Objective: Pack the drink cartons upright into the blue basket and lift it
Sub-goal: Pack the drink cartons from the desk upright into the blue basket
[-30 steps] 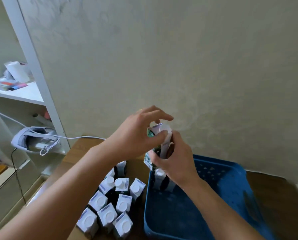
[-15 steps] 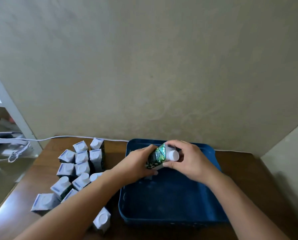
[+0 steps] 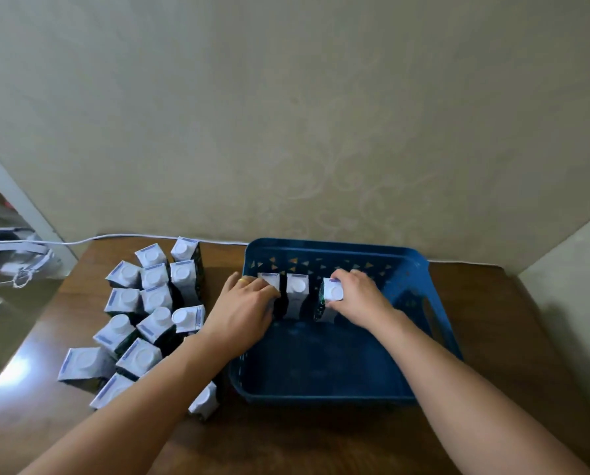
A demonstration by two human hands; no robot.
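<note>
The blue basket sits on the wooden table by the wall. Three dark cartons with white caps stand along its far side. My left hand rests on the leftmost carton, covering most of it. The middle carton stands free between my hands. My right hand grips the right carton, which stands upright or slightly tilted. Several more cartons are clustered on the table left of the basket, some upright, some leaning.
A white cable runs along the wall behind the table. A white headset lies on a lower surface at far left. The wall corner is close on the right. The basket's near half holds no cartons.
The view has tilted down. The carton both hands held above the basket now stands in its far row under my right hand. My left hand moved to the leftmost carton.
</note>
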